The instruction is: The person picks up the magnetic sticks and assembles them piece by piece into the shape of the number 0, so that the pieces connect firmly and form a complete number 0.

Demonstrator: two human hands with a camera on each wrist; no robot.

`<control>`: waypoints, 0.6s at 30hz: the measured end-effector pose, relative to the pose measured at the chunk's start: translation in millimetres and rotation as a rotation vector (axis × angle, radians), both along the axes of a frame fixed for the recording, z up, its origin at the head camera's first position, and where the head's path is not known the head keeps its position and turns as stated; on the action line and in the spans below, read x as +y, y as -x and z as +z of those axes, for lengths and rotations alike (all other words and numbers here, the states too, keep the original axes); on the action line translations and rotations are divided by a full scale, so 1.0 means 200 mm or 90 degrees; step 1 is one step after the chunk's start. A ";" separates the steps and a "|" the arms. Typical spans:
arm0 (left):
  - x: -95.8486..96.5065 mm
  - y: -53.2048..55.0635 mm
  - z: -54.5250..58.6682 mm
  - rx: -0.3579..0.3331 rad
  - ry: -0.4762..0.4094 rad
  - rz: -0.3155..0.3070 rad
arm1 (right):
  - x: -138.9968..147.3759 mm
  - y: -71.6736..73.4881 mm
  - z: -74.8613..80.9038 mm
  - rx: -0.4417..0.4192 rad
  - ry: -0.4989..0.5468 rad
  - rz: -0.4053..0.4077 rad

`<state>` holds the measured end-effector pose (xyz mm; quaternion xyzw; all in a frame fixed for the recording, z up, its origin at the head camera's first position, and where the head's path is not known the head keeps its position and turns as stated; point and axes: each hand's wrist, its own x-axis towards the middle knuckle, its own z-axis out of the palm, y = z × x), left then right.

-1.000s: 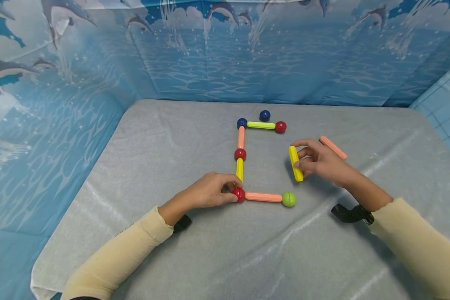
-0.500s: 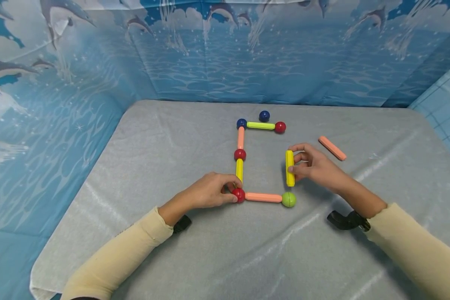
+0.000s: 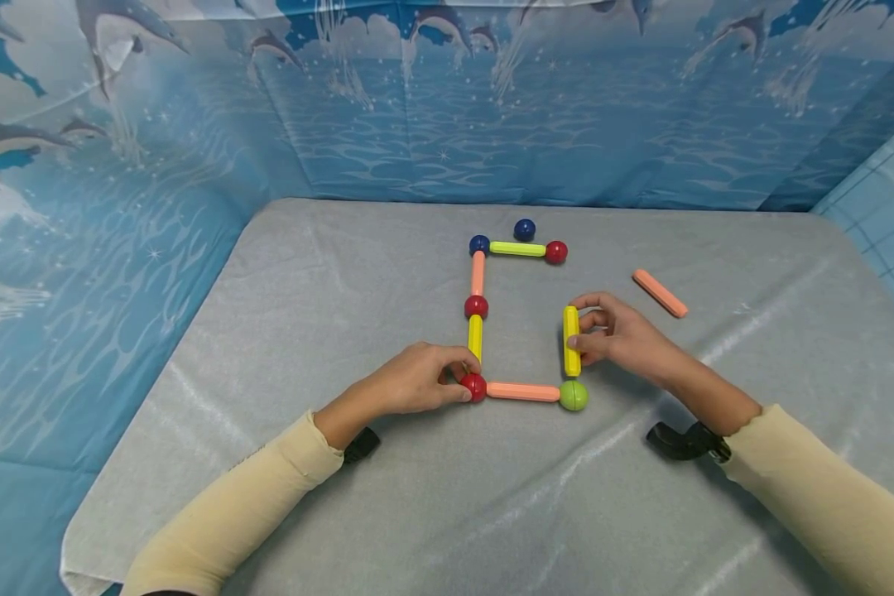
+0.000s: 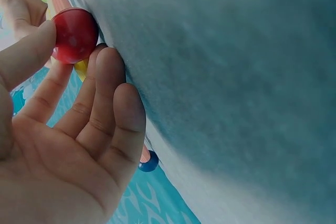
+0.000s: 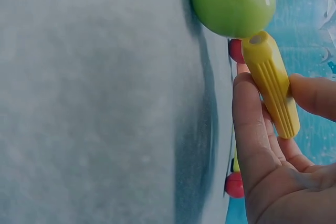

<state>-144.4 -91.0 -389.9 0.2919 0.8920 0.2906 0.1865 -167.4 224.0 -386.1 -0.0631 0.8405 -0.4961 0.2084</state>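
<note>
My left hand [image 3: 420, 378] pinches the red ball [image 4: 76, 35] at the near left corner of a chain of rods and balls. From that ball an orange rod [image 3: 523, 391] runs right to a green ball [image 3: 574, 396], and a yellow rod [image 3: 476, 338] runs away to a second red ball [image 3: 476, 306]. In my right hand [image 3: 622, 335] a loose yellow rod [image 5: 270, 82] is pinched between thumb and fingers. Its near end is right at the green ball, tilted in the right wrist view.
Farther back, another orange rod [image 3: 478, 273] joins a blue ball [image 3: 480, 245], a lime rod [image 3: 517, 248] and a red ball [image 3: 556, 252]. A loose blue ball [image 3: 525, 230] lies behind them. One loose orange rod [image 3: 660, 293] lies right on the grey cloth [image 3: 492, 505].
My right hand has moved left and nearer with the yellow rod, which has turned more upright in the head view and come to the green ball. The left hand keeps its place.
</note>
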 end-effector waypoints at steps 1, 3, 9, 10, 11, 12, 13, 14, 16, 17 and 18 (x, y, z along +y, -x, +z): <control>0.00 0.00 0.00 0.000 0.000 0.001 | 0.00 0.00 0.00 -0.001 0.000 0.002; 0.00 0.00 0.00 -0.001 0.000 0.001 | 0.00 0.00 -0.01 -0.003 -0.004 0.005; 0.00 0.00 0.00 -0.004 0.002 0.003 | 0.00 0.00 -0.01 -0.010 -0.008 0.006; 0.00 0.00 0.00 -0.005 0.003 0.004 | 0.00 0.00 -0.01 -0.011 -0.007 0.006; 0.00 0.00 0.01 -0.006 0.004 0.004 | 0.00 0.00 -0.01 -0.012 -0.006 0.006; 0.00 0.00 0.01 -0.007 0.004 0.005 | 0.00 0.01 -0.01 -0.014 -0.005 0.006; 0.00 0.00 0.01 -0.008 0.004 0.005 | 0.00 0.01 -0.02 -0.015 -0.004 0.006; 0.00 0.00 0.01 -0.009 0.005 0.005 | 0.00 0.01 -0.02 -0.015 -0.003 0.006; 0.00 0.00 0.01 -0.011 0.006 0.006 | 0.00 0.01 -0.02 -0.015 0.000 0.008; 0.00 0.00 0.01 -0.011 0.006 0.006 | 0.00 0.01 -0.02 -0.014 0.001 0.009; 0.00 0.00 0.01 -0.011 0.007 0.006 | 0.00 0.01 -0.02 -0.013 0.002 0.009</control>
